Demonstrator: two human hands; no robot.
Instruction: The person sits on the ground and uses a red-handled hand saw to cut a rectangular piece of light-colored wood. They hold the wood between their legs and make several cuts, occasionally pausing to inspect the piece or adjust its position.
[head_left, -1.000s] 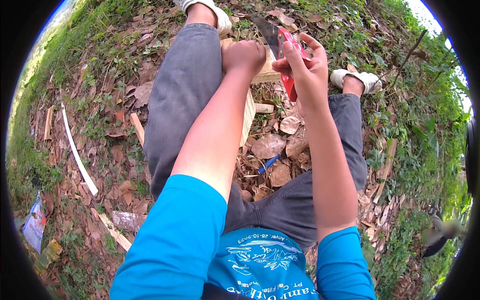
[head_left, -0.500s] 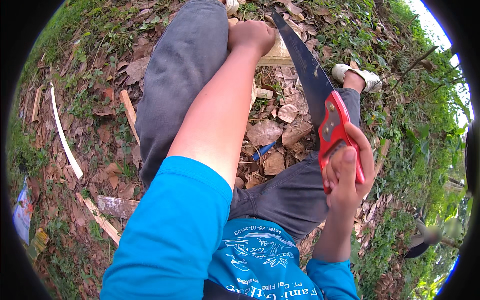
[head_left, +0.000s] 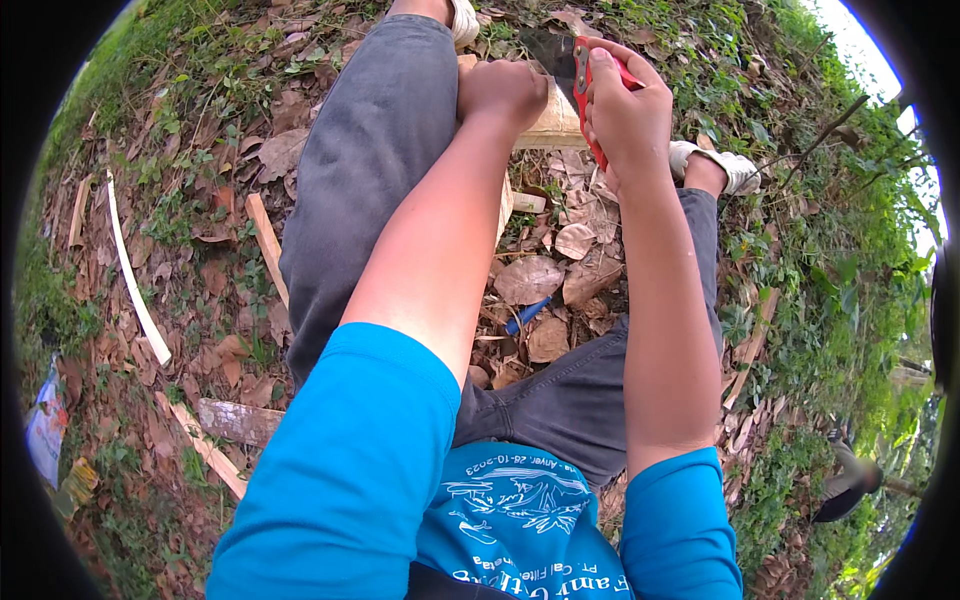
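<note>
My right hand is closed around the red handle of a handsaw. The dark blade points away and to the left, beside my left fist, and much of it is blurred or foreshortened. My left hand is a fist by the inside of my left knee. A pale piece of wood shows at the fist's edge; the fingers' grip on it is mostly hidden. Just right of that fist and below the saw lies a thick pale wooden block, partly covered by the hand.
Between my legs a blue tool handle lies among dry leaves. At left are a long white strip, a wooden stick and a flat board. A plastic bag sits at the far left. Another person appears at far right.
My right hand has carried the handsaw forward and left, from beside my right thigh to next to my left fist. The left hand has barely moved.
</note>
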